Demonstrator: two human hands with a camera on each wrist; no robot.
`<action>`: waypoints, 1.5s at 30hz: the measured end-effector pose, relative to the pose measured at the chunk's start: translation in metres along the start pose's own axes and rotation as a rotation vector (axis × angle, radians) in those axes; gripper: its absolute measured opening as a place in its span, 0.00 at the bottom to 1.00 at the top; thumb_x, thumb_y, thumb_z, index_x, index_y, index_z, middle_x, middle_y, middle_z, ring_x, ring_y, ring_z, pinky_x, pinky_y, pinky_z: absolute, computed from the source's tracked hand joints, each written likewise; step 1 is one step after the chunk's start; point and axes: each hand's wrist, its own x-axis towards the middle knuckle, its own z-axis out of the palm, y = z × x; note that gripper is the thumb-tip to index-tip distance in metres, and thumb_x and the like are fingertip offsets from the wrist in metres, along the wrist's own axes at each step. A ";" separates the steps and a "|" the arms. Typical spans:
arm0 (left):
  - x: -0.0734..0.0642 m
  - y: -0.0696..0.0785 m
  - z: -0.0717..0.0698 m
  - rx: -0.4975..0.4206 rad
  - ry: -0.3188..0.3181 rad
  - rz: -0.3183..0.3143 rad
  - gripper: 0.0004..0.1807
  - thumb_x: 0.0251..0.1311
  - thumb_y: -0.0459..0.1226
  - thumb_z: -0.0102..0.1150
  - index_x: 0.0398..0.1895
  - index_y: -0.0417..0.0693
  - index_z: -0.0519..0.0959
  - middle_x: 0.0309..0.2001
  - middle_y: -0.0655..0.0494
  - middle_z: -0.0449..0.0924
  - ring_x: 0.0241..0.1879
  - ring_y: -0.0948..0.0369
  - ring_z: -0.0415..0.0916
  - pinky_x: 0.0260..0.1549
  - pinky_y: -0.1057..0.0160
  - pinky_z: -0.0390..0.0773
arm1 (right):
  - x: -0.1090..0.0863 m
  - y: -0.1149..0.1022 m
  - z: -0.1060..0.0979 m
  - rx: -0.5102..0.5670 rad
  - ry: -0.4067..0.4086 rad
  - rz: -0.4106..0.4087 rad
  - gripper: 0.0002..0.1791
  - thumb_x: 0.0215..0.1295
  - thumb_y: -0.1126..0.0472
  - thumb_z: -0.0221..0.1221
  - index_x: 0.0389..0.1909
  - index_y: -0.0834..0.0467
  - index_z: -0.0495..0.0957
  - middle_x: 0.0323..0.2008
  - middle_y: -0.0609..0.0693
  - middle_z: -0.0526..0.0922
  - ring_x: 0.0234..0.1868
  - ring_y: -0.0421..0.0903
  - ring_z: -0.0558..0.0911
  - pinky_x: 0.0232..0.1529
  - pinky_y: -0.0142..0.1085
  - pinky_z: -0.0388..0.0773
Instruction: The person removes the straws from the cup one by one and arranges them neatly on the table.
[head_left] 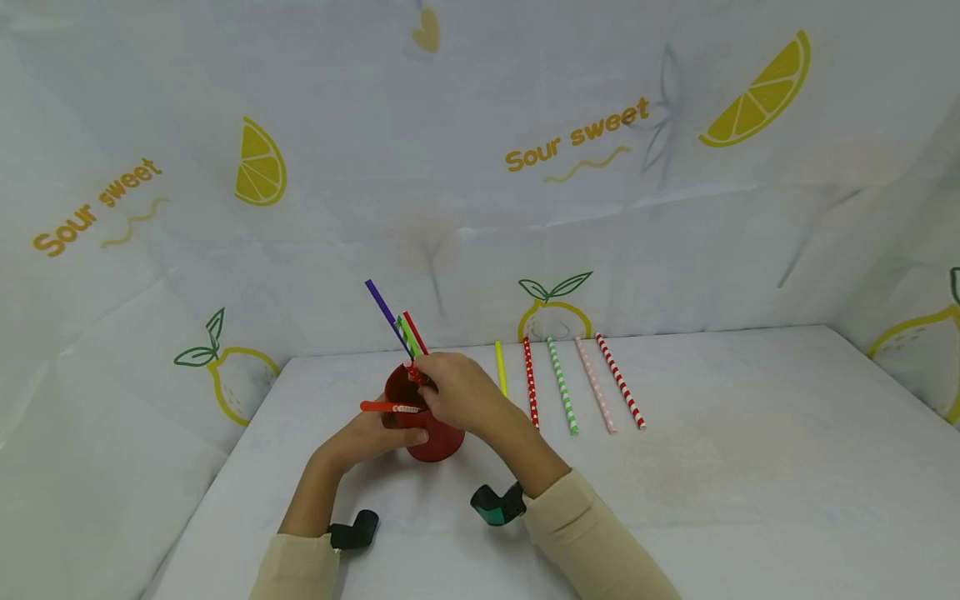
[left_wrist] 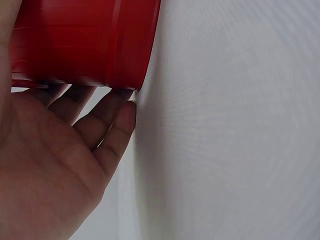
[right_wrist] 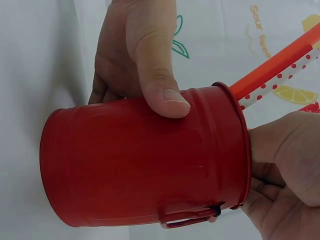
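Note:
A small red metal pail (head_left: 437, 443) with a wire handle stands on the white table. My left hand (head_left: 372, 437) grips its side, thumb on the near wall and fingers behind, as the left wrist view (left_wrist: 55, 150) also shows. At the pail's mouth my right hand (head_left: 459, 390) has its fingers curled round straws, their lower ends hidden. A purple straw (head_left: 380, 302), a green striped straw (head_left: 406, 333) and a red straw (head_left: 415, 331) rise past this hand. An orange straw (right_wrist: 275, 65) and a white straw with red dots (right_wrist: 270, 86) lean out over the rim.
Right of the pail lie a yellow straw (head_left: 501, 368), a red dotted straw (head_left: 531, 379), a green-and-white striped straw (head_left: 562, 385), a pink straw (head_left: 596, 385) and a red-and-white striped straw (head_left: 621, 381). A white lemon-print cloth (head_left: 465, 208) hangs behind the table.

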 end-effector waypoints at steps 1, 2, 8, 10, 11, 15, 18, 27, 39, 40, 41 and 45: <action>0.000 0.000 0.000 -0.001 -0.002 0.003 0.40 0.53 0.47 0.74 0.68 0.50 0.68 0.61 0.56 0.75 0.63 0.52 0.68 0.53 0.47 0.78 | 0.000 0.000 0.000 0.001 0.001 0.007 0.08 0.66 0.66 0.65 0.45 0.58 0.81 0.40 0.50 0.86 0.42 0.45 0.83 0.46 0.35 0.82; 0.000 0.000 0.000 -0.002 -0.004 0.008 0.40 0.53 0.47 0.74 0.68 0.50 0.68 0.61 0.55 0.75 0.63 0.52 0.68 0.53 0.47 0.77 | 0.000 0.000 0.000 0.003 -0.001 0.010 0.08 0.66 0.66 0.65 0.45 0.58 0.81 0.40 0.50 0.86 0.42 0.45 0.83 0.46 0.35 0.82; 0.000 0.000 -0.001 -0.012 -0.002 -0.002 0.41 0.53 0.47 0.74 0.69 0.50 0.67 0.62 0.55 0.74 0.63 0.51 0.67 0.52 0.46 0.78 | 0.001 0.001 -0.001 0.024 -0.017 -0.024 0.07 0.68 0.67 0.63 0.45 0.59 0.79 0.40 0.50 0.85 0.43 0.45 0.82 0.47 0.35 0.81; 0.000 -0.001 -0.001 -0.015 -0.001 -0.003 0.42 0.52 0.47 0.75 0.69 0.49 0.67 0.62 0.55 0.74 0.63 0.51 0.67 0.53 0.46 0.78 | 0.001 0.001 -0.001 0.040 -0.018 -0.031 0.07 0.69 0.66 0.62 0.45 0.59 0.76 0.39 0.50 0.84 0.42 0.44 0.82 0.45 0.34 0.82; 0.000 -0.001 -0.001 -0.014 -0.001 -0.001 0.42 0.52 0.47 0.75 0.70 0.49 0.66 0.63 0.54 0.74 0.64 0.51 0.67 0.53 0.46 0.78 | 0.001 0.001 -0.001 0.051 -0.017 -0.029 0.08 0.70 0.66 0.61 0.46 0.60 0.74 0.39 0.50 0.83 0.41 0.44 0.82 0.44 0.33 0.82; 0.002 -0.001 0.000 -0.005 0.001 0.008 0.43 0.52 0.46 0.75 0.70 0.48 0.66 0.63 0.54 0.73 0.64 0.50 0.67 0.53 0.44 0.78 | 0.002 0.001 -0.003 0.115 -0.009 0.008 0.09 0.74 0.64 0.56 0.49 0.61 0.67 0.35 0.51 0.79 0.35 0.43 0.81 0.36 0.29 0.81; 0.003 -0.001 0.000 0.009 0.002 0.007 0.43 0.52 0.47 0.75 0.70 0.49 0.66 0.63 0.54 0.74 0.64 0.50 0.67 0.53 0.44 0.77 | 0.002 0.002 -0.006 0.194 -0.002 0.032 0.10 0.76 0.64 0.54 0.50 0.62 0.64 0.32 0.51 0.76 0.32 0.44 0.79 0.32 0.28 0.80; 0.002 0.001 0.000 0.036 0.006 -0.007 0.46 0.53 0.48 0.75 0.73 0.47 0.63 0.65 0.53 0.72 0.66 0.50 0.65 0.55 0.42 0.75 | 0.000 0.005 -0.012 0.398 0.060 0.048 0.15 0.70 0.70 0.58 0.52 0.62 0.65 0.38 0.53 0.80 0.39 0.47 0.81 0.38 0.32 0.83; 0.002 0.005 0.002 0.046 0.020 -0.028 0.48 0.51 0.49 0.76 0.73 0.47 0.62 0.65 0.53 0.71 0.66 0.50 0.64 0.56 0.41 0.74 | 0.000 0.009 -0.020 0.500 0.301 -0.030 0.14 0.74 0.66 0.55 0.57 0.62 0.67 0.40 0.58 0.82 0.39 0.50 0.83 0.41 0.37 0.84; 0.002 0.005 0.002 0.047 0.022 -0.028 0.48 0.51 0.49 0.76 0.73 0.47 0.62 0.65 0.53 0.71 0.66 0.50 0.64 0.56 0.41 0.75 | 0.000 0.009 -0.021 0.492 0.330 -0.042 0.15 0.74 0.66 0.55 0.57 0.62 0.68 0.40 0.57 0.82 0.38 0.49 0.82 0.41 0.37 0.83; 0.002 0.005 0.002 0.048 0.024 -0.027 0.48 0.51 0.49 0.76 0.73 0.47 0.62 0.65 0.53 0.71 0.66 0.50 0.64 0.56 0.41 0.75 | 0.000 0.008 -0.023 0.487 0.359 -0.053 0.15 0.74 0.66 0.55 0.58 0.62 0.69 0.39 0.56 0.82 0.38 0.48 0.82 0.41 0.36 0.83; 0.001 0.006 0.002 0.049 0.032 -0.023 0.48 0.51 0.48 0.76 0.73 0.46 0.62 0.65 0.52 0.71 0.66 0.50 0.64 0.54 0.42 0.76 | 0.000 0.010 -0.028 0.484 0.449 -0.074 0.16 0.72 0.67 0.58 0.58 0.63 0.73 0.38 0.53 0.82 0.37 0.45 0.80 0.41 0.36 0.82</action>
